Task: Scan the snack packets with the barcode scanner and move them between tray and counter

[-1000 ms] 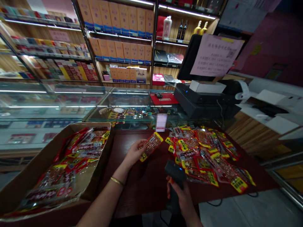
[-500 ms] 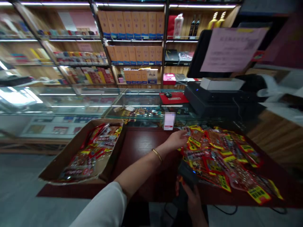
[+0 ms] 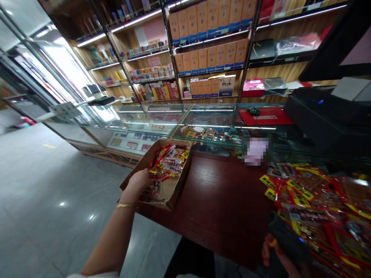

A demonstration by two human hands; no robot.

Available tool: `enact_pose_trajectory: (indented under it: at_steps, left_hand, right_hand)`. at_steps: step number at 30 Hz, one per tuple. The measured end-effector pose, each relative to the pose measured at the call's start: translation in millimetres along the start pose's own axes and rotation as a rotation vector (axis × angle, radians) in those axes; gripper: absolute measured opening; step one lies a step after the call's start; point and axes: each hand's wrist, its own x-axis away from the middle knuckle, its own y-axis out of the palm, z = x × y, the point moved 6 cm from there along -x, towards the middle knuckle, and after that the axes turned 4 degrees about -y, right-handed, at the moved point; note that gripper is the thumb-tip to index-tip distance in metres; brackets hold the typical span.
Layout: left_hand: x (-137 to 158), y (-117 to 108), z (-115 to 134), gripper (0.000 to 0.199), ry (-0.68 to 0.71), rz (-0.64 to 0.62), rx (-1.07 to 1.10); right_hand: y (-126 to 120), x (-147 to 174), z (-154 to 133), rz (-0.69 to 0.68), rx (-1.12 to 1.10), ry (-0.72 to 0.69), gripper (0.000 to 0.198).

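Note:
My left hand [image 3: 140, 180], a gold bangle [image 3: 126, 205] at its wrist, reaches over the near left wall of a cardboard box [image 3: 181, 189]. Its fingers bend down at the snack packets [image 3: 169, 162] inside; the tips are hidden, so whether they grip one cannot be told. At the lower right, my right hand [image 3: 279, 255] is closed around the handle of a dark handheld barcode scanner [image 3: 290, 235] with a small blue light. Beside the scanner spreads a pile of red and yellow snack packets [image 3: 321, 197].
Box and pile rest on a dark red wooden tabletop [image 3: 214, 197]. Behind it runs a glass display counter [image 3: 214, 116] with a red mat [image 3: 266, 116] and a black machine [image 3: 327, 112]. A blurred white card [image 3: 256, 150] stands at the tabletop's back edge. Stocked shelves line the wall.
My view has turned left. My left hand has gone from the pile's left edge across to the box. The scanner stays in my right hand beside the pile.

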Motion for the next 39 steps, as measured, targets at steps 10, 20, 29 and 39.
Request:
enact_pose_trajectory:
  at_steps: [10, 20, 29, 39]
  left_hand:
    - [13, -23, -6, 0.035, -0.089, 0.117, 0.189]
    - [49, -42, 167, 0.052, 0.355, -0.100, 1.823]
    - [26, 67, 297, 0.021, 0.200, -0.782, 1.912]
    - [32, 85, 292, 0.042, 0.097, -1.296, 1.925]
  right_hand:
    - [0, 10, 3, 0.048, 0.012, -0.023, 0.038]
    - [11, 12, -3, 0.055, -0.044, -0.008, 0.043]
    - [6, 12, 8, 0.036, -0.071, -0.040, 0.038]
    - [9, 13, 2, 0.079, 0.115, 0.008, 0.051]
